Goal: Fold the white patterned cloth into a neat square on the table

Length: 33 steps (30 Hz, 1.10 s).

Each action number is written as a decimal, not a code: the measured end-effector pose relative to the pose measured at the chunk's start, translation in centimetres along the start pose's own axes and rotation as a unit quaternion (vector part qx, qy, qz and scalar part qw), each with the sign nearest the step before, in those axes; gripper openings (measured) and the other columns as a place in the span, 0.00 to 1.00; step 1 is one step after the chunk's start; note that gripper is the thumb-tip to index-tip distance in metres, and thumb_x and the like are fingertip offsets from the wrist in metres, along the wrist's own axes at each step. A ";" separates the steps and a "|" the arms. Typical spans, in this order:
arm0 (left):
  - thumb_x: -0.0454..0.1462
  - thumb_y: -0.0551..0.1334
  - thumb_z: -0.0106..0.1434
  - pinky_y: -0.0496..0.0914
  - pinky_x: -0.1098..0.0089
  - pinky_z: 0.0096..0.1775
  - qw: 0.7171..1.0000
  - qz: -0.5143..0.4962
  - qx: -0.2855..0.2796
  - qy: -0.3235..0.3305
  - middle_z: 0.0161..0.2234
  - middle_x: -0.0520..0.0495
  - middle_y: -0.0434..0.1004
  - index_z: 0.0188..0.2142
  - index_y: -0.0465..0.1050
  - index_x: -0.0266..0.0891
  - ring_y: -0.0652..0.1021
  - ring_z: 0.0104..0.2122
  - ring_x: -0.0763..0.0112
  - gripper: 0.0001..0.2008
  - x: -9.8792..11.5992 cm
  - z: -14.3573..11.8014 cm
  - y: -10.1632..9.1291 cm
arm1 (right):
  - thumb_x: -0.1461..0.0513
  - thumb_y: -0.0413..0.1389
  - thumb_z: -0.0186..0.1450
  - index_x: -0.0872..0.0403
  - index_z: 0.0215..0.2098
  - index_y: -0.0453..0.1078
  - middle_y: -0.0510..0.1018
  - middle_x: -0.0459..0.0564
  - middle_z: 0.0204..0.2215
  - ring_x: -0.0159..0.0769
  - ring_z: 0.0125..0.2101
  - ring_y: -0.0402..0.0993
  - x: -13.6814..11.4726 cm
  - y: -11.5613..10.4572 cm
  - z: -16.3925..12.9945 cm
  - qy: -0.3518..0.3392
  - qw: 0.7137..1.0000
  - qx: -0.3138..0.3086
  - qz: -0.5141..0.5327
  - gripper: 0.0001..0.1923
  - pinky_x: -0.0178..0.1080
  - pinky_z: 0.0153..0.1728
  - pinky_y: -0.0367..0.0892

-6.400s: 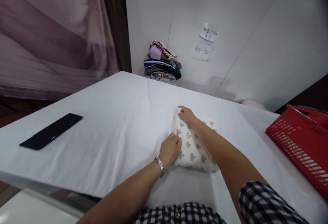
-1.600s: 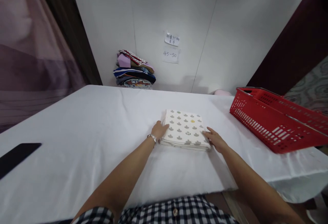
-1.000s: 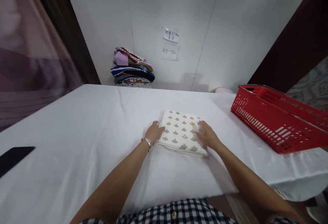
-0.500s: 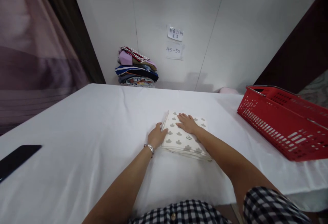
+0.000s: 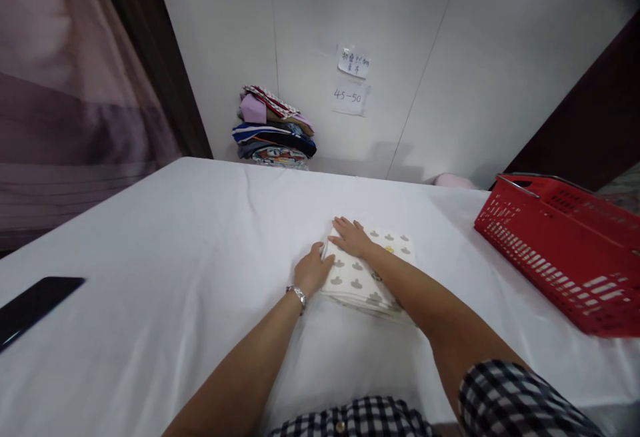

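A folded white cloth [image 5: 387, 254] printed with small grey shapes lies flat on the white-covered table [image 5: 200, 244]. My right hand [image 5: 350, 237] rests palm down on the cloth's far left corner, fingers spread. My left hand [image 5: 313, 270], with a silver bracelet at the wrist, presses against the cloth's left edge. My right forearm crosses over the cloth and hides its near right part.
A red plastic basket [image 5: 565, 250] stands at the table's right edge. A black phone [image 5: 33, 307] lies at the far left. A stack of folded clothes [image 5: 275, 127] sits against the white wall, under two paper notes [image 5: 351, 80]. A pink curtain hangs at left.
My right hand has slid from the cloth's right edge across its top to the far left corner. My left hand has stayed at the left edge. The cloth remains folded in place.
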<state>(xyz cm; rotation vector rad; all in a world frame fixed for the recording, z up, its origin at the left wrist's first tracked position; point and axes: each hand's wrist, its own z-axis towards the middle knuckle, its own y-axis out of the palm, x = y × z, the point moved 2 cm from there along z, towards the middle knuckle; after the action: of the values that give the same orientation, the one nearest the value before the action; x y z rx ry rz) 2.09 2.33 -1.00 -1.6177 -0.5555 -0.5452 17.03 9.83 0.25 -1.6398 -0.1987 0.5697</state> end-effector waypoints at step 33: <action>0.49 0.57 0.58 0.66 0.69 0.38 0.992 -0.123 -0.024 0.000 0.42 0.45 0.75 0.56 0.57 0.43 0.76 0.38 0.65 0.28 -1.2 1.4 -0.2 | 0.43 0.39 0.64 0.53 0.42 0.73 0.77 0.55 0.43 0.47 0.43 0.72 12.4 -3.0 -8.8 0.269 0.962 0.005 0.035 0.30 0.42 0.43 0.62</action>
<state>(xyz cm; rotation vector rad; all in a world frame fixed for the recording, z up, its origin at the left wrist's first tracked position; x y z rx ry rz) 1.05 3.66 -1.72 -1.6052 -0.7532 -0.7453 32.46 8.09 0.57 -1.7352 0.2637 0.1605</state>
